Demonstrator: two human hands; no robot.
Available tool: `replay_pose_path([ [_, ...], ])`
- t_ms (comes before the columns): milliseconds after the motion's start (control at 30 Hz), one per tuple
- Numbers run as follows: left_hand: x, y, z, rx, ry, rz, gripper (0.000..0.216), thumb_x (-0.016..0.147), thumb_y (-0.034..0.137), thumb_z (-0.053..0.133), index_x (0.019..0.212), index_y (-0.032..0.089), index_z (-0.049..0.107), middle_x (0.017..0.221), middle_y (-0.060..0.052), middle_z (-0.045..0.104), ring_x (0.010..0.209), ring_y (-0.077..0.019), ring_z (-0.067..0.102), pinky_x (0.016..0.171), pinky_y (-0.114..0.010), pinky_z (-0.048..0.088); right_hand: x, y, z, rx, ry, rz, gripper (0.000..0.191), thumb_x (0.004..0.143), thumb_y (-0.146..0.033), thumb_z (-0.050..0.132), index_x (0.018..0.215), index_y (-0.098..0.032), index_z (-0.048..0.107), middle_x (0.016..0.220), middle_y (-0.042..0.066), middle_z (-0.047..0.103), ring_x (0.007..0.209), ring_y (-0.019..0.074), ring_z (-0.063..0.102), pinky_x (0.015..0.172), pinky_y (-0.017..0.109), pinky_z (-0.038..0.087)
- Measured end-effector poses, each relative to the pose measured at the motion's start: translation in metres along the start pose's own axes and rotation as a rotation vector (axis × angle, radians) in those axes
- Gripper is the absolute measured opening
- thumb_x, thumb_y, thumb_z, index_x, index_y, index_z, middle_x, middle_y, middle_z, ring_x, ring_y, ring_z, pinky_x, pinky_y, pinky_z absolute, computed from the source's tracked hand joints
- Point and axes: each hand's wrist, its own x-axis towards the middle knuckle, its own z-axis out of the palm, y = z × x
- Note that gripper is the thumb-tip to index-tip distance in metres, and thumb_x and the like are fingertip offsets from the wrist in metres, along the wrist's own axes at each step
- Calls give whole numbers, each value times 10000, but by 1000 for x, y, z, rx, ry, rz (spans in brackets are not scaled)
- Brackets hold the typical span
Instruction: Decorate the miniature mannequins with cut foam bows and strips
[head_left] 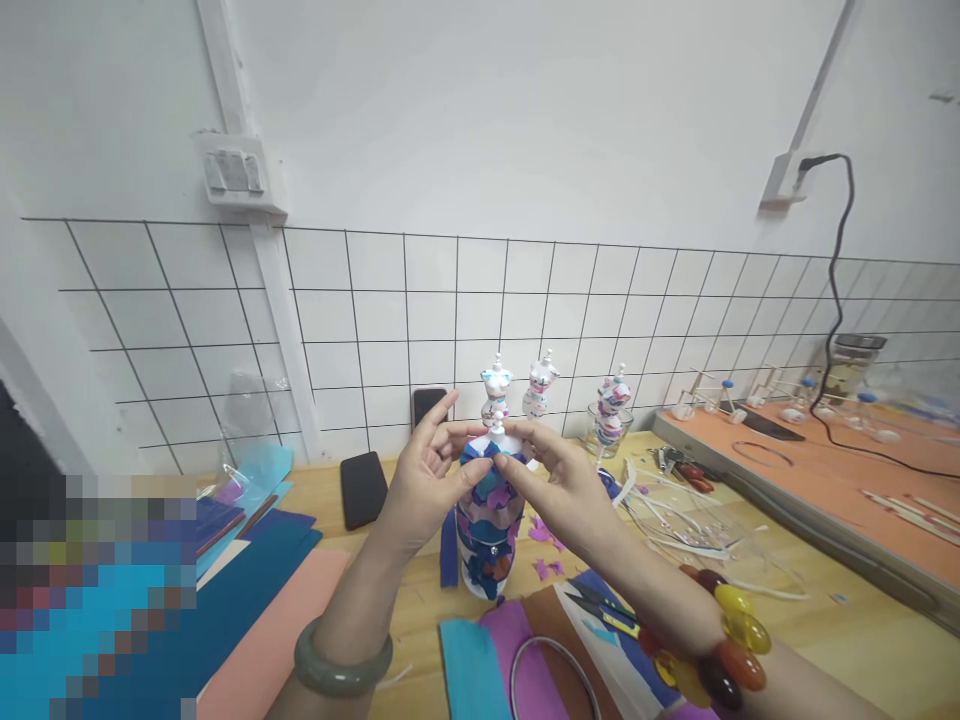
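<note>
A miniature dress form point(491, 520) stands upright at the middle of the table, covered in blue, purple, white and rust-brown patches with a small shiny stone at its front. My left hand point(431, 480) grips its upper left side, thumb at the chest and index finger raised. From the right, my right hand point(559, 485) holds the same upper part. Both thumb tips meet near a dark blue piece below the white neck knob. Behind my hands are two white dress forms, the left one point(495, 385) and the right one point(541, 380), both with coloured patches.
Coloured sheets point(277, 620) lie at left near a black phone point(364, 490). In front are fabric strips point(469, 665), a metal ring point(514, 690) and thread snips point(600, 605). At right are a patterned form point(613, 400) in a glass, tangled cords point(682, 520) and an orange board point(847, 480).
</note>
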Motion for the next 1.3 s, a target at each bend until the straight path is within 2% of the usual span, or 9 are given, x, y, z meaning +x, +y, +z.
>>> replay_pose_path([
  [467, -2, 4, -2, -43, -34, -61, 728, 729, 172, 663, 1339, 267, 279, 1094, -63, 578, 1063, -193, 517, 947, -372, 372, 0, -1, -1, -34, 4, 18, 240, 768, -239, 600, 1005, -201, 604, 1061, 73, 646, 982, 236, 588, 859, 424, 459],
  [733, -2, 4, -4, -48, -45, -44, 726, 728, 152, 657, 1337, 254, 277, 1115, -74, 572, 1076, -194, 516, 947, -366, 376, 1, 5, -3, 38, -29, 42, 370, 769, -283, 624, 1132, -236, 563, 1170, 80, 612, 1081, 242, 554, 923, 455, 434],
  [1000, -1, 5, -3, -30, -17, -40, 720, 709, 155, 665, 1324, 252, 304, 1096, -76, 579, 1064, -202, 526, 923, -374, 394, 14, -1, -13, 68, -88, 72, 314, 810, -337, 578, 1103, -226, 595, 1166, 99, 612, 1056, 237, 571, 903, 450, 456],
  [1167, -2, 7, -3, -24, -16, -46, 736, 697, 163, 668, 1332, 244, 303, 1093, -79, 586, 1062, -197, 529, 903, -349, 402, 30, -17, -18, -36, -129, 54, 252, 806, -354, 579, 1007, -221, 654, 1082, 93, 644, 1013, 237, 585, 846, 428, 485],
  [1300, -2, 8, -3, -15, -23, -63, 755, 687, 159, 676, 1338, 238, 302, 1111, -90, 573, 1080, -211, 519, 911, -362, 398, 36, -22, -21, -137, -210, -23, 212, 827, -354, 546, 910, -228, 695, 1015, 80, 649, 992, 232, 583, 820, 408, 491],
])
